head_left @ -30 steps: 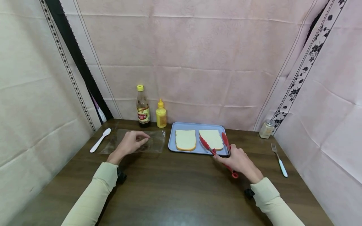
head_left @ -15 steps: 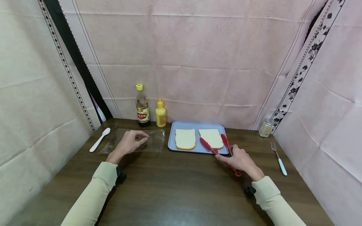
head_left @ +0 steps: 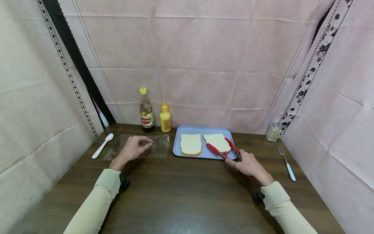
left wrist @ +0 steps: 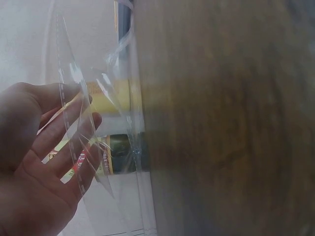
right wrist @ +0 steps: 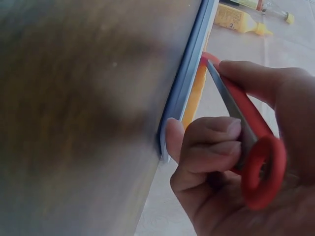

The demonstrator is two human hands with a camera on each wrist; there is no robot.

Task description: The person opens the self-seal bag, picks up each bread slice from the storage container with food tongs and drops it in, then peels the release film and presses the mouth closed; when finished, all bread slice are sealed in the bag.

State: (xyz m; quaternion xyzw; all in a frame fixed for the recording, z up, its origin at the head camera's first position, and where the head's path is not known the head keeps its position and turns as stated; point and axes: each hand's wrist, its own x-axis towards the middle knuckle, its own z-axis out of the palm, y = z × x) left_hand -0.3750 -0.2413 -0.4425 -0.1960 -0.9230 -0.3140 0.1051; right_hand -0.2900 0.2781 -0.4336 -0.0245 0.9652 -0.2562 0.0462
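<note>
In the head view my left hand pinches the upper film of a clear plastic bag between thumb and index finger. The left wrist view shows the raised film of the bag in front of the fingers. My right hand grips red tongs, whose two tips stand at either side of the right bread slice. That slice lies slightly turned on a blue tray, beside a second bread slice. From the right wrist, the tongs' ring end shows at the palm.
A dark sauce bottle and a yellow squeeze bottle stand behind the bag. Left of the bag lies a white spoon. On the right are a glass shaker jar and a fork. Cloth walls border the table.
The tongs' tips have come closer together around the right slice, which has turned and shifted a little left. My right hand has moved slightly right. The left hand keeps its pinch on the bag.
</note>
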